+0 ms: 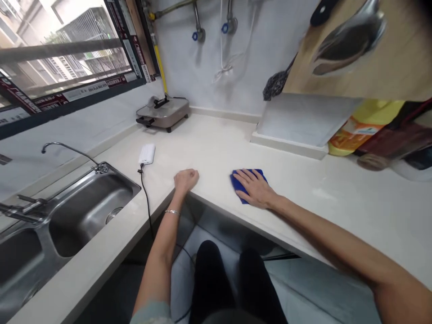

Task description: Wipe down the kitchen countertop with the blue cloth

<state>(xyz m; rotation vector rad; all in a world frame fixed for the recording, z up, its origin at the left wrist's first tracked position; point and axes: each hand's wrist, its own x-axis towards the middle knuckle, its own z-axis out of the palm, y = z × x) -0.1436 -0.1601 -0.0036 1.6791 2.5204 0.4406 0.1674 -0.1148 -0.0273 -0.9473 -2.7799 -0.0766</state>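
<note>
A folded blue cloth [239, 183] lies on the white countertop [216, 144], close to the front edge. On top of it, my right hand [256, 188] rests flat with its fingers spread, covering much of the cloth. My left hand [186, 181] is closed in a fist at the inner corner of the counter, and nothing shows in it. A silver bracelet [173, 211] circles the left wrist. Left of the fist sits a white power bank [147, 154] with a black cable [146, 191] plugged in, running over the counter edge.
A double steel sink [91, 198] with a faucet [70, 147] is at left. An electric pan with a lid [164, 112] stands in the back corner. At right are a wall ledge [286, 146], a yellow bottle [364, 126] and a hanging wooden board [364, 76] with a ladle [351, 40].
</note>
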